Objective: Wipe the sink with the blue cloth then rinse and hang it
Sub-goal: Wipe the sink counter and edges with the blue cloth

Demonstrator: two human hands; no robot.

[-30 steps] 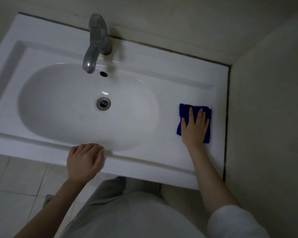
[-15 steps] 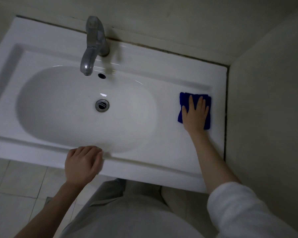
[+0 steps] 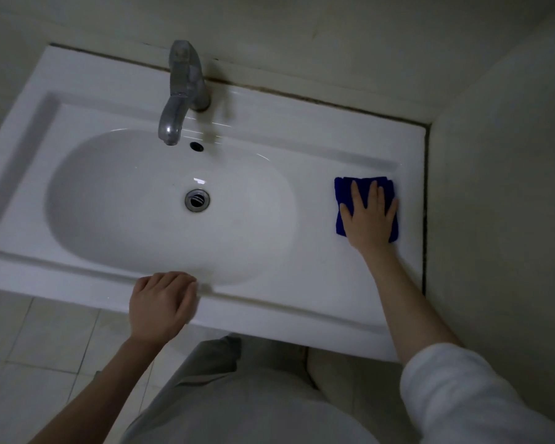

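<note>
A white sink (image 3: 269, 149) with an oval basin fills the view. On its flat right ledge lies a folded blue cloth (image 3: 345, 190). My right hand (image 3: 367, 217) presses flat on the cloth, fingers spread and pointing away from me. My left hand (image 3: 161, 304) rests on the sink's front rim with its fingers curled over the edge. A metal tap (image 3: 181, 91) stands at the back, its spout over the basin, and no water runs from it. The drain (image 3: 197, 200) is in the basin's middle.
A wall (image 3: 500, 203) runs close along the sink's right edge, and another wall stands behind the tap. Pale floor tiles (image 3: 45, 341) show below the sink at the left. My own body and white sleeve (image 3: 462, 395) fill the bottom.
My right hand has slid the blue cloth away from me along the right ledge, toward the back. My left hand has stayed on the front rim.
</note>
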